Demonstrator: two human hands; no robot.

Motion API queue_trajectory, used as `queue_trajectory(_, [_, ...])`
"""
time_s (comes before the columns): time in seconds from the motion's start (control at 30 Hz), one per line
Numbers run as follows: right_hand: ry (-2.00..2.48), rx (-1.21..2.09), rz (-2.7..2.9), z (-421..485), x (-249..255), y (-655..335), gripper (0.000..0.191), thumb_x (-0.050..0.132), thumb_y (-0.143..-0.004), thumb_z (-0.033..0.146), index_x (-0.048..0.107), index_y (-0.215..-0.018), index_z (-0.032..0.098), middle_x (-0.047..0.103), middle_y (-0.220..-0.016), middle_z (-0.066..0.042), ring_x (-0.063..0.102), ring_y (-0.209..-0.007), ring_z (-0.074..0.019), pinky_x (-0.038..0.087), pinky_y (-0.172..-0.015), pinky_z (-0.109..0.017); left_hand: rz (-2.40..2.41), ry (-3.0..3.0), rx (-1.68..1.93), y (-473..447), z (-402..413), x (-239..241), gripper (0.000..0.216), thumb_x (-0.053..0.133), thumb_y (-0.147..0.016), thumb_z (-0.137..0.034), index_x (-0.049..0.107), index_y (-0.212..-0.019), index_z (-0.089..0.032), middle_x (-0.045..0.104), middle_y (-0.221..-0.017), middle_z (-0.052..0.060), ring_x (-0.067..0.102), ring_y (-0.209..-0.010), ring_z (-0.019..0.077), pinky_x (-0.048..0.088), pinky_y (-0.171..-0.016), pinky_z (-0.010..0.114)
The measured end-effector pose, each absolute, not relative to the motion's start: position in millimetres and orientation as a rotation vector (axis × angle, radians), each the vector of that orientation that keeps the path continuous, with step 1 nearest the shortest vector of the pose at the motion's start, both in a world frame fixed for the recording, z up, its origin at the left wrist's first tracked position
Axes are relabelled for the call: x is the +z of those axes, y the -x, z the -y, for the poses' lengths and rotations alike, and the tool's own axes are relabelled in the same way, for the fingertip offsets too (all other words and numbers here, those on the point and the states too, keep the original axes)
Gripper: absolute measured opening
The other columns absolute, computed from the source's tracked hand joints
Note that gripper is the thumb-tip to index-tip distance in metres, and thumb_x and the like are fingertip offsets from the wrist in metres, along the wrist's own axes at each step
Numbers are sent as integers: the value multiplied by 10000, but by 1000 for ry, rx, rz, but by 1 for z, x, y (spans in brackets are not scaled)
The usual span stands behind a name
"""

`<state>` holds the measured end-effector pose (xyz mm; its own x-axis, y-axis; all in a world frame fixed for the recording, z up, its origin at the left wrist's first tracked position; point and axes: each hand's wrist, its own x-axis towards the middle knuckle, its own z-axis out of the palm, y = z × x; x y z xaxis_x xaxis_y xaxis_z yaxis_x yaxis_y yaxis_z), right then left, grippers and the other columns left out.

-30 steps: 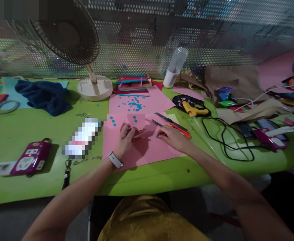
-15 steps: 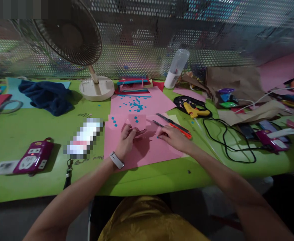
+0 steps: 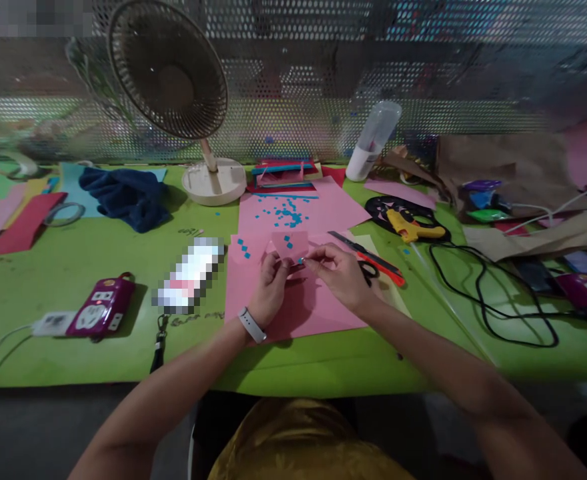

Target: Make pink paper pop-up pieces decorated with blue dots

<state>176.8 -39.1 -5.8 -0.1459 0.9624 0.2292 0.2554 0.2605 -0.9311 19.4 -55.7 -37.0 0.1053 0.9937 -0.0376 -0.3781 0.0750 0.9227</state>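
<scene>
My left hand (image 3: 272, 283) is closed on a small folded piece of pink paper (image 3: 296, 241), which carries blue paper squares on its face. Close against its lower right edge, my right hand (image 3: 341, 275) pinches a tiny blue paper square (image 3: 300, 261). Both hands are over a larger pink sheet (image 3: 253, 313), where a short row of blue squares (image 3: 244, 249) lies at the upper left. Behind it, another pink sheet (image 3: 343, 203) bears many loose blue squares (image 3: 293, 217). Black-handled scissors (image 3: 369, 272) and an orange cutter knife (image 3: 386, 268) lie beside my right hand.
A yellow glue gun (image 3: 416, 229) rests at the right with its black cord (image 3: 493, 320). A fan (image 3: 213, 183), a white-based bottle (image 3: 361, 160) and a blue cloth (image 3: 123, 197) stand or lie farther back. To the left are a phone (image 3: 191, 275) and a purple power strip (image 3: 102, 303).
My right hand has lifted from the large pink sheet and moved left to the held pink paper, bringing a blue square. The view has turned slightly left.
</scene>
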Motion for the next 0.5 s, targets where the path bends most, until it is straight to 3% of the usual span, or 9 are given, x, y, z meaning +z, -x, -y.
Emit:
queue_trajectory(0.27, [1261, 652, 1642, 35, -18, -172, 172, 680, -854, 413, 709, -827, 246, 576, -1301, -81, 484, -1285, -260, 323, -1133, -480, -874, -946, 1252, -21, 58, -33, 328, 646, -877, -480, 533, -1034, -215, 643, -1150, 76, 671, -1072, 244, 593, -858, 404])
queue_trajectory(0.5, [1243, 634, 1679, 33, -19, -176, 143, 691, -851, 396, 719, -841, 255, 582, -1331, -67, 483, -1300, -260, 333, -1135, -489, -840, -957, 1220, -21, 59, -32, 324, 642, -888, -452, 541, -1088, -217, 642, -1171, 84, 690, -1046, 243, 596, -850, 399])
